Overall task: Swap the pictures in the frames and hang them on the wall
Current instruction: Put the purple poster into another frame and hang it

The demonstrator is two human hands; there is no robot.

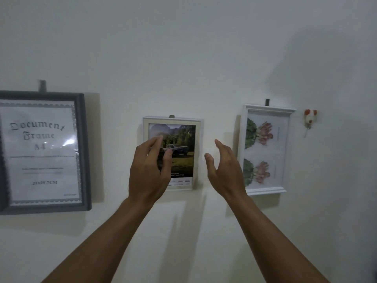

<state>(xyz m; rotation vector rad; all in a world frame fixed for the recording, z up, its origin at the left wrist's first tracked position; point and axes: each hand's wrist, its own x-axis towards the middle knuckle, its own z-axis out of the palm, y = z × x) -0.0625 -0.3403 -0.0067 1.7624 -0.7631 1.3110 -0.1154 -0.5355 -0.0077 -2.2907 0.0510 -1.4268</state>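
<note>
Three frames hang on a white wall. A small pale frame (198,139) in the middle holds a picture of a truck under trees. To its right hangs a white frame (285,150) with two flower pictures. At far left is a large grey frame (81,150) with a "Document Frame A4" sheet. My left hand (149,170) is raised in front of the small frame's left side, fingers apart, covering part of it. My right hand (226,170) is held up between the small frame and the white frame, fingers spread, holding nothing. Whether either hand touches a frame is unclear.
A small dog-shaped wall hook (310,119) sits to the right of the white frame. Each frame hangs from a dark hook above its top edge, such as the hook (42,86) over the grey frame. Bare wall spreads above and below the frames.
</note>
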